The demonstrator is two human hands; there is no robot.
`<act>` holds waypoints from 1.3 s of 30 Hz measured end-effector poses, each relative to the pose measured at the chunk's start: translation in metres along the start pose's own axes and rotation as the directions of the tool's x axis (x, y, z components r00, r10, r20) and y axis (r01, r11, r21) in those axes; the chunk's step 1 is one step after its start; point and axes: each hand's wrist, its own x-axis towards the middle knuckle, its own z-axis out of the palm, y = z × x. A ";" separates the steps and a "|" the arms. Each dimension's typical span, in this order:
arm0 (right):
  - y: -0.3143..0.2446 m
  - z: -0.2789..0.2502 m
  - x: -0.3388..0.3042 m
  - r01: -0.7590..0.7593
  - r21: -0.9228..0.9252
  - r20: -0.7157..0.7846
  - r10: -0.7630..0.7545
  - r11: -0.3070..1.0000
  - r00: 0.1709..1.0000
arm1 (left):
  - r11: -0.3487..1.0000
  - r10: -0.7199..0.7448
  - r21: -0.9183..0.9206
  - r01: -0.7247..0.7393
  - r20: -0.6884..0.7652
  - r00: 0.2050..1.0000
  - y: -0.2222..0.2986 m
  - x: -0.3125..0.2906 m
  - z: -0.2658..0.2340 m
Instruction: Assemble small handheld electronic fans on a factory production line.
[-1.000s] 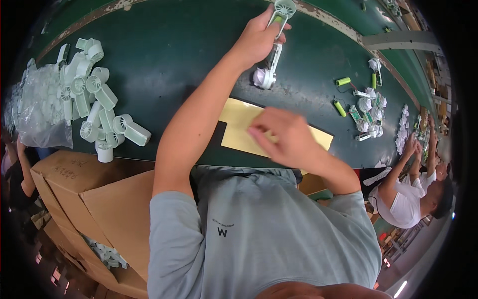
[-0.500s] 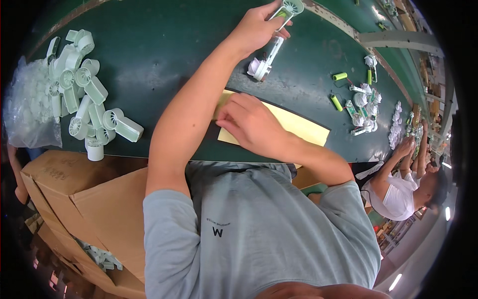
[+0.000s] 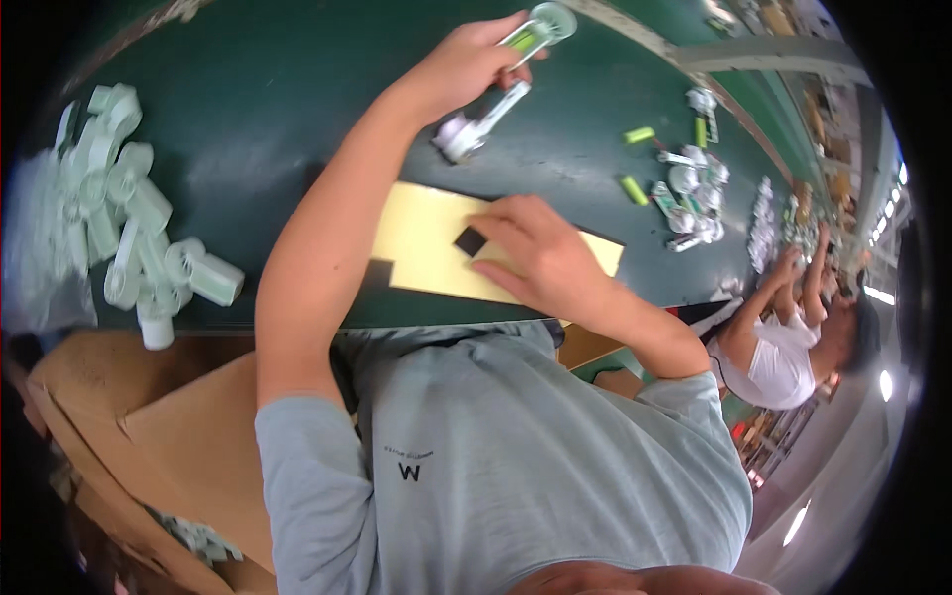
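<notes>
My left hand (image 3: 476, 61), at the far side of the table, is closed round a pale green plastic fan housing (image 3: 551, 24) with a round grille. A green battery cell (image 3: 523, 42) shows inside its handle part. Just below that hand lies a white fan motor assembly (image 3: 466, 134) with a long narrow arm. Nearer to me, my right hand (image 3: 545, 253) pinches a small black square pad (image 3: 470, 241) between thumb and fingers, over a yellow backing sheet (image 3: 426, 238). Whether the pad still touches the sheet I cannot tell.
Pale green housings (image 3: 139, 208) are heaped at the left beside a clear plastic bag (image 3: 40, 248). To the right lie green cells (image 3: 635, 188) and several white motor assemblies (image 3: 684, 178). A cardboard box (image 3: 188, 416) stands at the near left. Another person (image 3: 773, 357) sits at the right.
My right hand now grips a black pad, and more of the yellow sheet is uncovered. My left hand still holds the housing. The whole view has shifted, moving the scene slightly left.
</notes>
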 end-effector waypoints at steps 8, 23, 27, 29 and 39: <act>0.014 0.025 -0.006 0.145 -0.076 0.106 -0.136 0.987 0.985 | 0.984 -0.137 -0.128 0.124 -0.100 0.985 -0.002 -0.020 0.001; 0.071 -0.051 0.036 0.120 0.120 -0.500 -0.044 0.986 0.865 | 0.944 -0.276 -0.101 0.315 0.283 0.918 0.003 -0.029 0.001; 0.073 -0.068 0.037 0.049 0.060 -0.493 -0.013 0.997 0.870 | 0.967 -0.218 -0.070 0.245 0.269 0.938 -0.001 -0.025 0.009; 0.075 -0.074 0.038 0.011 0.108 -0.464 0.041 0.994 0.885 | 0.968 -0.216 -0.061 0.244 0.292 0.932 -0.002 -0.022 0.008; 0.073 -0.054 0.047 0.038 -0.102 -0.333 -0.070 0.994 0.940 | 0.967 -0.253 0.081 0.240 0.233 0.939 0.000 -0.027 0.010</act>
